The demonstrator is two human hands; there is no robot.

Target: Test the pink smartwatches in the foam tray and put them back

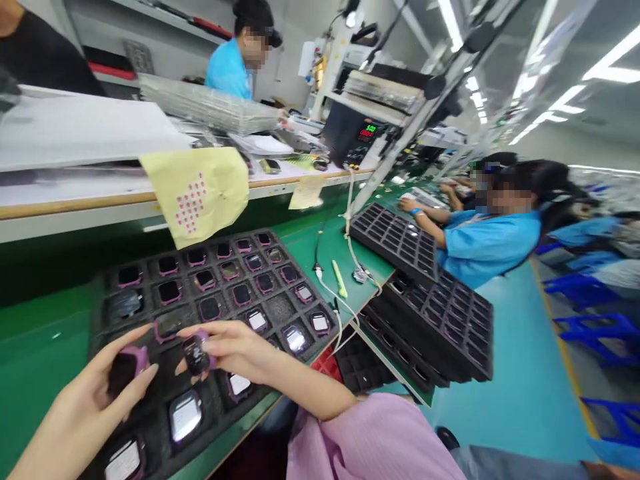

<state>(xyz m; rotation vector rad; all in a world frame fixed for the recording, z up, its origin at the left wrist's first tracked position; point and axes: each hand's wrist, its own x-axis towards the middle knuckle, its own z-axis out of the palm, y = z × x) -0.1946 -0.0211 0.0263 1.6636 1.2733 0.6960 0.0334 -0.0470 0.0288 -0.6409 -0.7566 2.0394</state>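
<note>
A black foam tray [280, 308] with many square pockets lies on the green bench, holding purple-framed watch bodies. Some show dark faces, others white or bright ones. My right hand [233, 350] grips a purple-framed watch [197, 355] between thumb and fingers above the tray, its dark face showing small marks. At the tray's left part, my left hand [107, 383] has its thumb and fingers around another purple-framed watch [135, 360], whose face is partly in shadow. A watch with a bright face [185, 416] sits in a pocket below the hands.
Stacked black trays [440, 320] stand to the right, past white cables [345, 303] and a light green pen [339, 279]. A yellow cloth [200, 193] hangs from the shelf edge. A person in blue [490, 240] sits further along the bench; another is behind the shelf.
</note>
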